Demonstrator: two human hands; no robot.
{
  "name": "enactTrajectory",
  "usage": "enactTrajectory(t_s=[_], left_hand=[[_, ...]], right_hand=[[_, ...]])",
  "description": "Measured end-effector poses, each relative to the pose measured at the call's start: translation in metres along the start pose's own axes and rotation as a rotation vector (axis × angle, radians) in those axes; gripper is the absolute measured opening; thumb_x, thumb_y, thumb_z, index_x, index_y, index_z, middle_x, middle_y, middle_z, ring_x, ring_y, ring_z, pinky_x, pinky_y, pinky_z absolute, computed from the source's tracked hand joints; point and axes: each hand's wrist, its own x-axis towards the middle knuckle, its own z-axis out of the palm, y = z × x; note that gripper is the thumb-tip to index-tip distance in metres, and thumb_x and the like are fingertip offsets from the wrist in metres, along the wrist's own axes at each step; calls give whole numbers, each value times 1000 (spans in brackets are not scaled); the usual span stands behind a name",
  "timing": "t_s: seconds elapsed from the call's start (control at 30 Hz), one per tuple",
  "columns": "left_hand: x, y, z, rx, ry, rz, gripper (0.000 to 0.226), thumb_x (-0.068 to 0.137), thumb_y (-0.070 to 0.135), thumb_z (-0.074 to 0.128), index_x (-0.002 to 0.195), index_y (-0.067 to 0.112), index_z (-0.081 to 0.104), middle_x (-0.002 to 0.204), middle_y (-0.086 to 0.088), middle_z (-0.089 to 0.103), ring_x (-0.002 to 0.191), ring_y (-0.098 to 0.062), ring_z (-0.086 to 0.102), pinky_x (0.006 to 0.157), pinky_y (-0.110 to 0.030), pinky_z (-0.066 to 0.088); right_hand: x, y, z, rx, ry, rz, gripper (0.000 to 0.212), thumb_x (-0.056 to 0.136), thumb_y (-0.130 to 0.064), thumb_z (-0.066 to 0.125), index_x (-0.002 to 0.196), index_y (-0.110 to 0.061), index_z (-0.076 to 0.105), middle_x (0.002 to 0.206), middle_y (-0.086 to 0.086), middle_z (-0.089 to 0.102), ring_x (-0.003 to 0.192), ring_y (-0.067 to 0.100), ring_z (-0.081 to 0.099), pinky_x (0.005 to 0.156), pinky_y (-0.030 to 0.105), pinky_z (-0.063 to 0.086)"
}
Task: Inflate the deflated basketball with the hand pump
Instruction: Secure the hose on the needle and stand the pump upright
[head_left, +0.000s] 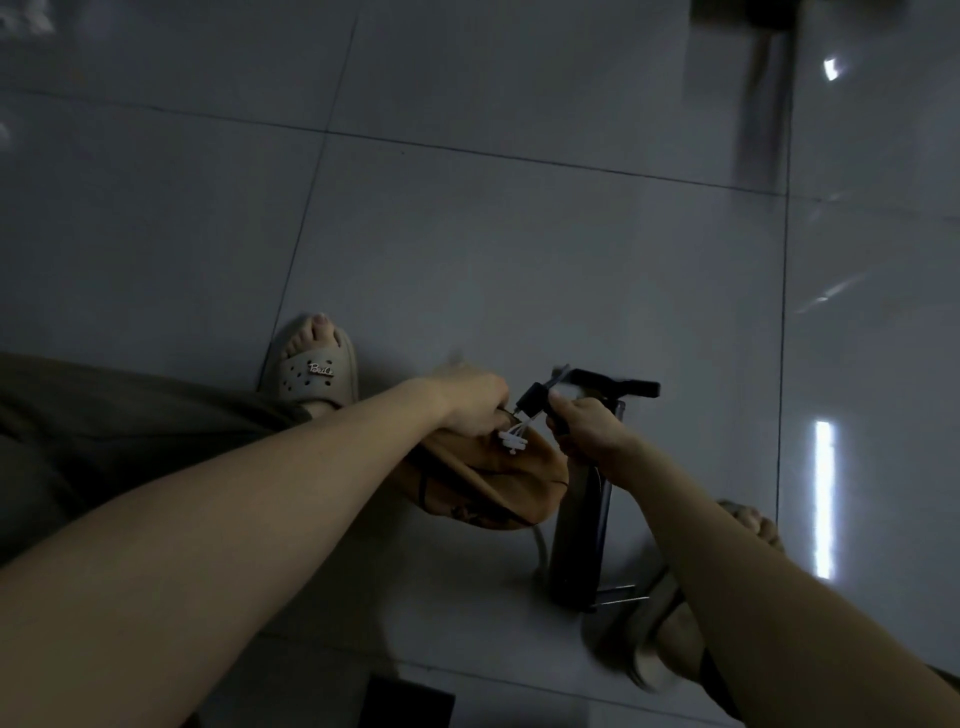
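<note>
A flat, crumpled orange basketball hangs above the tiled floor, and my left hand grips its upper edge. My right hand holds the black nozzle end of the pump hose right at the ball's top, beside my left fingers. Small white adapter pieces dangle under the nozzle. The dark hand pump stands upright on the floor just right of the ball, its black T-handle at the top. The valve itself is hidden by my fingers.
Grey glossy floor tiles spread all around. My left foot in a beige slipper is beside the ball. My right foot in a slipper rests by the pump's foot bar. A dark furniture leg stands at the far right.
</note>
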Motion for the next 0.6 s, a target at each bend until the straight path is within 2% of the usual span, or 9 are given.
enactTrajectory(t_s=[0.23,0.4,0.6], left_hand=[[5,-4,5,7,3,14,27,97,49,53,98,26,68,90,3,68,83,-17,64,83,-44,55],[4,-4,4,38,15,28,28,99,47,53,101,24,68,94,2,68,86,-20,64,86,-45,54],[-1,-8,12,36,16,19,25,99,47,52,97,26,64,93,3,66,87,-19,63,85,-43,53]], right_hand=[[-7,-3,-7,-56,-84,-44,44,107,-40,39,73,-15,48,60,0,36,48,11,30,49,26,22],[-5,-1,-5,-100,-104,-44,46,107,-41,37,71,-14,48,59,1,35,46,11,29,45,24,22],[-3,-1,1,-187,-148,-18,47,108,-40,34,75,-11,51,59,3,38,48,13,32,47,25,28]])
